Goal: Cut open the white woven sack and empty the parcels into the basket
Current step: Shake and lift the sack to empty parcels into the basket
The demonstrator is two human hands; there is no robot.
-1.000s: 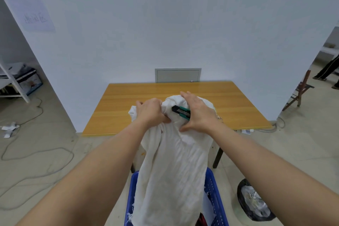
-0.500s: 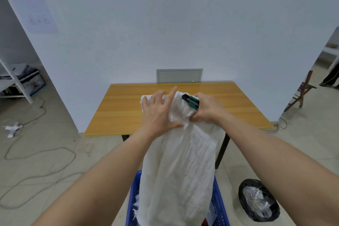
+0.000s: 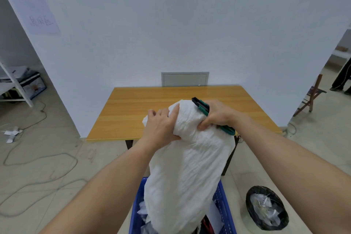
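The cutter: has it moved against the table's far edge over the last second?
Yes. The cutter, in the right hand with the sack, has risen toward the table's far edge and shifted right.

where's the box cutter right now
In the head view the green box cutter is right of centre, clamped in the right hand against the top of the white woven sack, above the blue basket.

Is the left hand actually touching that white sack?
Touching. The head view shows the left hand pressed into the white sack, fingers spread over its bunched top.
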